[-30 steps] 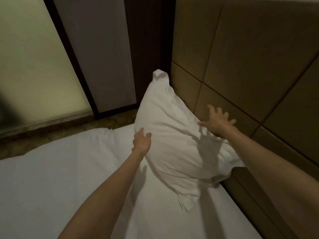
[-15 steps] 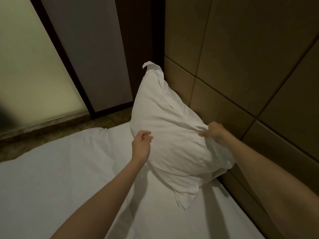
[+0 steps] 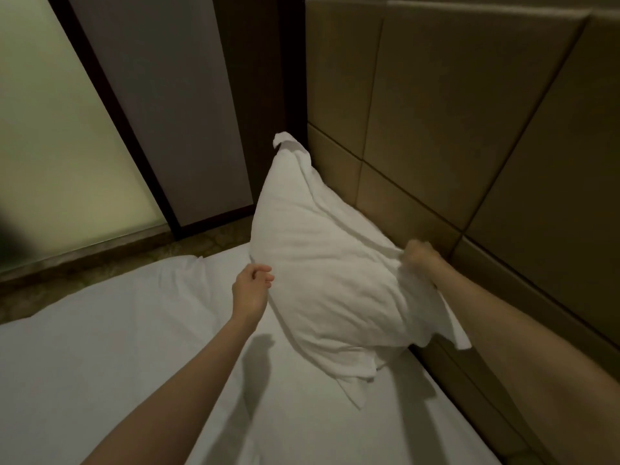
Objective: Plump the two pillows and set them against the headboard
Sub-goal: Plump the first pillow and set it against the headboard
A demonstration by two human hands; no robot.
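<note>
no readable text, no labels, no brand marks, no numbers, no signs on the pillow (image 3: 322,263), headboard (image 3: 453,129) or bed sheet (image 3: 117,330)

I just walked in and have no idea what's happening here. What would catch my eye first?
A white pillow stands on end on the white bed, leaning against the tan panelled headboard at the right. The right hand is clenched on the pillow's headboard-side edge, while the left hand sits half-curled at its near side.
</note>
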